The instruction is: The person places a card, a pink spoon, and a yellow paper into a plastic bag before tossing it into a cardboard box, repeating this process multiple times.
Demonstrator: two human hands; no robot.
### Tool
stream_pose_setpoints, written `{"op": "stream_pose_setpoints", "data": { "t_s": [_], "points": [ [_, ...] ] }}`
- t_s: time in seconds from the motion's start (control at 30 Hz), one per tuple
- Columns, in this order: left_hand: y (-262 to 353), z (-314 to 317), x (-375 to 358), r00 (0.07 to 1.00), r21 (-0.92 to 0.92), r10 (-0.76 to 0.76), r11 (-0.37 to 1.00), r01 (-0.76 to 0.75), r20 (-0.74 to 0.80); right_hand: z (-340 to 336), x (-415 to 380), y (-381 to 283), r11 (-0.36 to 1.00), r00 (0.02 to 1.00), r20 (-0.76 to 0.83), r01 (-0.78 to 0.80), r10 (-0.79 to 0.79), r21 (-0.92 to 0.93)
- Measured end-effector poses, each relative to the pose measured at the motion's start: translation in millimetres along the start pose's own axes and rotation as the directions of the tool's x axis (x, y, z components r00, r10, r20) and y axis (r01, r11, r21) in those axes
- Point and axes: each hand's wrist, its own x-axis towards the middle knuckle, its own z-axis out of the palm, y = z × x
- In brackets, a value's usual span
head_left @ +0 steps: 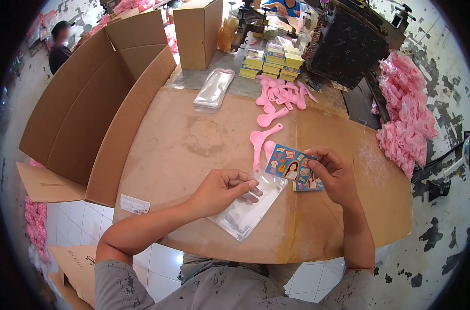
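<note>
A blue printed card (285, 162) is pinched between the thumb and fingers of my right hand (330, 174), above the cardboard-covered table. Another similar card (308, 185) lies just below it, partly covered. My left hand (228, 190) hovers at the upper left of a stack of clear plastic bags (249, 211); its thumb and fingers are pressed together, and whatever they hold is too small to make out. Beyond the cards, pink spoons (266, 120) lie loose, some spread toward me and others piled farther back. One spoon is partly hidden behind the held card.
A large open carton (93, 98) stands at left, a tall box (196, 36) behind. More clear bags (214, 89), stacked cards (274, 58) and a dark metal box (346, 44) are at the back. Bagged pink spoons (408, 113) heap at right. Two other people are farther off.
</note>
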Motion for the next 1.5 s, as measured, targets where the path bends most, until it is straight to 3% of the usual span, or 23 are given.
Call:
{"op": "stream_pose_setpoints", "data": {
  "t_s": [0.1, 0.2, 0.33, 0.43, 0.5, 0.6, 0.7, 0.8, 0.9, 0.93, 1.0, 1.1, 1.3, 1.4, 1.5],
  "points": [
    [2.4, -0.3, -0.7, 1.000, -0.028, -0.021, 0.999, 0.021, 0.011, 0.2, 1.7, 1.4, 0.997, 0.995, 0.095, 0.012, -0.004, -0.079],
    [-3.4, -0.5, -0.1, 0.999, -0.015, 0.019, 1.000, -0.018, 0.031, 6.8, 5.4, -2.5, 0.939, 0.967, 0.203, 0.205, -0.152, -0.276],
    [-11.0, 2.6, -1.1, 0.992, 0.010, 0.079, 0.997, -0.080, 0.098, 13.1, 12.4, -7.9, 0.896, 0.939, 0.299, 0.276, -0.173, -0.349],
    [2.0, 7.1, -7.1, 0.994, 0.206, -0.011, 0.978, -0.011, 0.105, 25.6, 15.7, -9.7, 0.847, 0.900, 0.368, 0.373, -0.232, -0.378],
    [1.2, 5.8, -6.7, 0.994, 0.235, 0.005, 0.972, -0.030, 0.105, 35.5, 15.4, -7.5, 0.847, 0.880, 0.406, 0.399, -0.246, -0.353],
    [-4.7, 5.0, -5.0, 0.994, 0.157, 0.042, 0.986, -0.057, 0.099, 50.1, 8.4, -9.0, 0.986, 0.959, 0.283, 0.073, -0.028, -0.150],
    [-10.6, 4.0, -3.1, 0.996, 0.072, 0.081, 0.994, -0.084, 0.042, 45.3, 8.9, 9.4, 1.000, 0.986, 0.163, -0.026, 0.027, -0.004],
    [-2.1, 1.2, -5.1, 1.000, 0.085, 0.004, 0.996, -0.007, 0.025, 40.7, 9.2, -0.1, 0.934, 0.920, 0.361, 0.254, -0.153, -0.252],
    [-2.9, 1.5, -5.2, 1.000, 0.122, -0.013, 0.992, 0.010, 0.026, 40.4, 18.3, 11.7, 0.913, 0.824, 0.523, 0.363, -0.220, -0.187],
    [-5.5, 1.9, -4.5, 1.000, 0.132, 0.000, 0.991, -0.003, 0.024, 37.6, 25.8, 16.3, 0.877, 0.843, 0.493, 0.389, -0.215, -0.282],
    [-9.5, 1.7, -2.3, 1.000, 0.087, 0.028, 0.996, -0.029, 0.014, 26.9, 46.0, 26.3, 0.779, 0.875, 0.433, 0.423, -0.217, -0.463],
    [-8.3, -0.6, -1.3, 0.999, 0.040, 0.041, 0.998, -0.041, 0.006, 19.7, 61.4, 46.7, 0.504, 0.748, 0.576, 0.655, -0.329, -0.563],
    [-11.5, -3.9, 0.5, 0.999, 0.029, 0.047, 0.998, -0.047, 0.001, 14.6, 64.7, 35.1, 0.350, 0.770, 0.601, 0.635, -0.213, -0.689],
    [-8.5, -1.9, -0.3, 0.999, -0.032, 0.034, 0.999, -0.034, 0.002, 13.6, 64.8, 45.0, 0.268, 0.798, 0.557, 0.602, -0.231, -0.752],
    [-7.2, -1.9, 0.3, 0.999, -0.056, 0.041, 0.998, -0.040, 0.012, 21.0, 59.5, 27.2, 0.407, 0.752, 0.566, 0.659, -0.337, -0.633]
  ]
}}
